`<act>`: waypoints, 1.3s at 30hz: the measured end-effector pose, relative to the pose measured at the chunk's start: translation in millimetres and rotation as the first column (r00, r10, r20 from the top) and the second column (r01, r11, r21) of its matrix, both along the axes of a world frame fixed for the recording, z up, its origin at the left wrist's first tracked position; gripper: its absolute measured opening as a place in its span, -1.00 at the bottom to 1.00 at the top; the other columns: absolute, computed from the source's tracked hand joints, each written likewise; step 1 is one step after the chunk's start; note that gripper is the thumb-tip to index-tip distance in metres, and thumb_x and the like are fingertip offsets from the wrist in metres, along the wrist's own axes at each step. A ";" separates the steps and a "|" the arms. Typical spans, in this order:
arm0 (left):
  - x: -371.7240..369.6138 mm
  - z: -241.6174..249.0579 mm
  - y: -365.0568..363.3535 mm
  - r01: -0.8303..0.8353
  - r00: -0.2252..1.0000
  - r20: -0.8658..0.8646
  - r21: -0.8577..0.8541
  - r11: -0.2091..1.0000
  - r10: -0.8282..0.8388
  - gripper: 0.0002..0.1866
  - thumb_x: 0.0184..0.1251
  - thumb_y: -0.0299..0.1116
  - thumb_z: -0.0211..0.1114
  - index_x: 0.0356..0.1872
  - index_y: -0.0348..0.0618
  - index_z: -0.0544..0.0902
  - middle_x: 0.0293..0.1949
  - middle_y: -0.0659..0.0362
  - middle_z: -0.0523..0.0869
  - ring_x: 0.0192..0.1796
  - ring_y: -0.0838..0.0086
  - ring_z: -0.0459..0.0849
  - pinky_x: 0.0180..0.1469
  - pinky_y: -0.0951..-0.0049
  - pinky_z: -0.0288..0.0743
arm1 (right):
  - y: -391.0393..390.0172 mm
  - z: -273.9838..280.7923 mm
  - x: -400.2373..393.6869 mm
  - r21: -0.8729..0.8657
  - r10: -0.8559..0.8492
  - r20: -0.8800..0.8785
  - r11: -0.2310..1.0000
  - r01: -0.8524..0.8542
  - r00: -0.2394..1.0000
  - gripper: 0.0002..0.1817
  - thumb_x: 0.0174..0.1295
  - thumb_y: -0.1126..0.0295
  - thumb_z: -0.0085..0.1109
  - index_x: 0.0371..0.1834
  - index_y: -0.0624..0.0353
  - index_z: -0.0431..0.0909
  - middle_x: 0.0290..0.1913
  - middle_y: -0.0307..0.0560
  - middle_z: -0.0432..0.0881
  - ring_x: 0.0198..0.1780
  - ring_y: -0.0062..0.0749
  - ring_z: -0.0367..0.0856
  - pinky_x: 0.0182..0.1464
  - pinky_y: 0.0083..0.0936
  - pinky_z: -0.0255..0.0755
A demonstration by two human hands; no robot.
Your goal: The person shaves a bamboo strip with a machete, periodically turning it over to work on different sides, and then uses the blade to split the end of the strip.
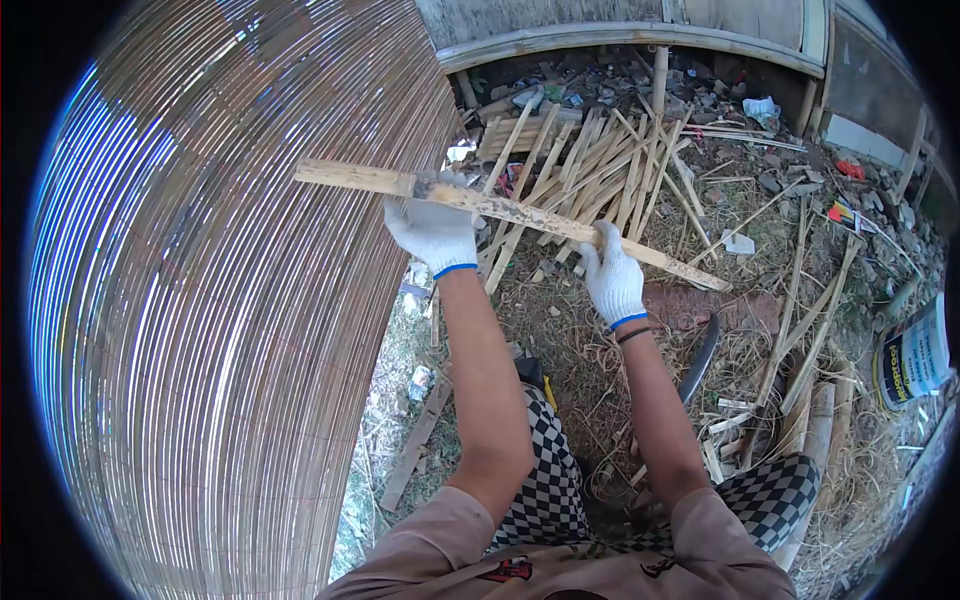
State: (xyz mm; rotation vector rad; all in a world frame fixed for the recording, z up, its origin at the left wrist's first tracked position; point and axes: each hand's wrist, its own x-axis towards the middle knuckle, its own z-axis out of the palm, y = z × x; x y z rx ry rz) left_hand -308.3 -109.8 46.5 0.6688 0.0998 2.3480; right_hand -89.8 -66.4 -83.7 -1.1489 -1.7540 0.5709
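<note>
"Aquaproof" on a bucket (914,353)

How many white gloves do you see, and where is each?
2. One glove is on the left hand, the other glove on the right hand; both hands hold the bamboo strip. More could be hidden in the clutter.

A tall slatted screen (220,300) fills the left of the frame, light showing through its gaps, while a weathered panelled wall (560,15) with a pale rail (620,38) along its base crosses the top. Toward the upper right, a crumpled white bag (762,110), a red scrap (850,170) and a multicoloured wrapper (842,213) lie among rubble. A printed bucket (912,355) sits at the right edge, and a worn plank (418,440) lies on the ground at lower centre-left, beside the screen's edge.
</note>
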 end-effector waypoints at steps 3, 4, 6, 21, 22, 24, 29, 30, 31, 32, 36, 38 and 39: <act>-13.7 17.8 -24.6 -0.142 0.982 -0.122 -0.005 0.990 0.140 -0.18 0.47 0.38 0.08 0.33 -0.23 0.43 0.14 -0.02 0.56 0.17 0.10 0.56 0.26 0.00 0.45 | 2.6 2.4 4.6 0.012 -0.034 0.061 0.999 0.033 0.998 -0.53 0.46 0.11 0.21 0.35 -0.06 0.41 -0.18 0.26 0.78 -0.11 0.27 0.76 -0.06 0.06 0.61; -17.3 26.6 -30.7 -0.203 0.955 -0.226 -0.016 0.979 0.194 -0.18 0.46 0.34 0.16 0.35 -0.24 0.42 0.15 -0.02 0.56 0.18 0.09 0.56 0.25 0.00 0.46 | 1.3 3.3 5.3 0.008 -0.024 0.065 1.000 0.024 0.998 -0.53 0.46 0.12 0.21 0.36 -0.06 0.41 -0.17 0.27 0.78 -0.10 0.27 0.76 -0.06 0.06 0.61; -26.5 34.7 -39.9 -0.252 0.878 -0.411 0.042 0.967 0.246 -0.17 0.39 0.21 0.39 0.40 -0.27 0.38 0.17 -0.04 0.57 0.20 0.08 0.58 0.24 -0.01 0.49 | -2.7 4.7 6.4 -0.001 -0.001 0.064 1.000 0.001 0.998 -0.52 0.46 0.14 0.22 0.38 -0.05 0.40 -0.18 0.24 0.78 -0.12 0.25 0.76 -0.06 0.04 0.61; -46.8 22.5 -40.1 -0.191 0.903 -0.385 0.041 0.981 0.192 -0.19 0.28 0.18 0.51 0.26 -0.29 0.45 0.10 0.03 0.59 0.17 0.17 0.59 0.35 0.01 0.46 | -64.8 65.6 -13.1 0.110 0.323 0.080 0.937 -0.331 0.943 -0.28 0.38 0.07 0.32 0.57 -0.04 0.32 -0.43 0.07 0.71 -0.29 0.12 0.76 -0.21 -0.08 0.62; -44.4 24.2 -41.1 -0.191 0.900 -0.392 0.045 0.981 0.193 -0.19 0.27 0.19 0.51 0.26 -0.29 0.45 0.11 0.03 0.58 0.18 0.17 0.59 0.36 0.02 0.45 | -73.0 74.7 -15.8 0.099 0.331 0.149 0.932 -0.347 0.932 -0.23 0.39 0.05 0.29 0.62 -0.05 0.25 -0.41 0.14 0.73 -0.28 0.17 0.76 -0.22 -0.04 0.62; -41.7 26.9 -41.8 -0.185 0.894 -0.405 0.058 0.981 0.192 -0.16 0.27 0.21 0.50 0.27 -0.30 0.44 0.12 0.01 0.58 0.21 0.15 0.57 0.39 0.01 0.43 | -80.9 80.2 -25.2 0.084 0.380 0.194 0.912 -0.401 0.904 -0.18 0.41 0.03 0.25 0.67 -0.07 0.14 -0.38 0.24 0.74 -0.28 0.21 0.76 -0.24 0.03 0.62; -31.5 32.8 -49.6 -0.172 0.899 -0.403 0.031 0.985 0.170 -0.21 0.29 0.20 0.47 0.24 -0.26 0.43 0.08 0.06 0.53 0.17 0.19 0.53 0.36 0.04 0.42 | -92.0 81.5 -36.9 0.119 0.375 0.257 0.902 -0.414 0.891 -0.11 0.40 0.02 0.25 0.70 -0.04 0.02 -0.42 0.25 0.72 -0.33 0.23 0.75 -0.27 0.04 0.61; -29.1 34.4 -52.4 -0.150 0.900 -0.409 0.039 0.988 0.153 -0.28 0.30 0.16 0.46 0.20 -0.21 0.43 0.01 0.14 0.49 0.10 0.25 0.50 0.32 0.07 0.42 | -92.9 80.9 -36.7 0.119 0.374 0.245 0.904 -0.411 0.894 -0.10 0.40 0.03 0.25 0.71 -0.04 0.00 -0.42 0.26 0.71 -0.34 0.22 0.75 -0.27 0.04 0.61; -28.4 35.2 -54.1 -0.127 0.900 -0.415 0.046 0.991 0.135 -0.34 0.32 0.13 0.45 0.15 -0.16 0.44 -0.06 0.21 0.46 0.03 0.32 0.47 0.28 0.11 0.43 | -93.7 80.3 -34.7 0.098 0.367 0.240 0.912 -0.399 0.899 -0.10 0.40 0.05 0.26 0.71 -0.06 0.00 -0.40 0.20 0.73 -0.31 0.20 0.76 -0.24 0.02 0.62; -35.3 33.5 -51.7 -0.079 0.877 -0.466 0.092 0.993 0.113 -0.34 0.32 0.12 0.46 0.16 -0.16 0.44 -0.05 0.21 0.46 0.04 0.31 0.47 0.32 0.10 0.41 | -94.0 80.5 -32.8 0.079 0.360 0.237 0.919 -0.387 0.902 -0.09 0.40 0.07 0.27 0.72 -0.08 -0.01 -0.37 0.14 0.75 -0.28 0.17 0.77 -0.20 -0.01 0.63; -28.3 34.8 -55.4 -0.083 0.899 -0.425 0.065 0.994 0.102 -0.40 0.32 0.07 0.49 0.07 -0.15 0.43 -0.09 0.22 0.41 0.06 0.32 0.45 0.36 0.12 0.38 | -89.3 70.1 -24.3 0.111 0.324 0.181 0.931 -0.347 0.928 -0.11 0.40 0.07 0.26 0.71 -0.06 0.00 -0.38 0.20 0.74 -0.30 0.19 0.76 -0.24 0.00 0.63; -31.3 30.7 -51.3 -0.114 0.904 -0.408 0.062 0.992 0.130 -0.28 0.31 0.11 0.50 0.22 -0.21 0.42 0.02 0.12 0.48 0.15 0.23 0.50 0.41 0.03 0.38 | -85.2 64.9 -20.6 0.111 0.295 0.186 0.941 -0.318 0.937 -0.13 0.41 0.05 0.23 0.70 -0.05 0.03 -0.42 0.26 0.72 -0.33 0.22 0.75 -0.29 0.02 0.62; -33.7 30.5 -50.6 -0.131 0.906 -0.398 0.062 0.989 0.145 -0.22 0.30 0.13 0.51 0.29 -0.25 0.42 0.08 0.08 0.52 0.19 0.19 0.52 0.44 -0.02 0.37 | -86.7 69.9 -19.5 0.121 0.287 0.189 0.942 -0.313 0.939 -0.13 0.42 0.05 0.23 0.71 -0.06 0.02 -0.42 0.26 0.72 -0.33 0.22 0.75 -0.29 0.02 0.62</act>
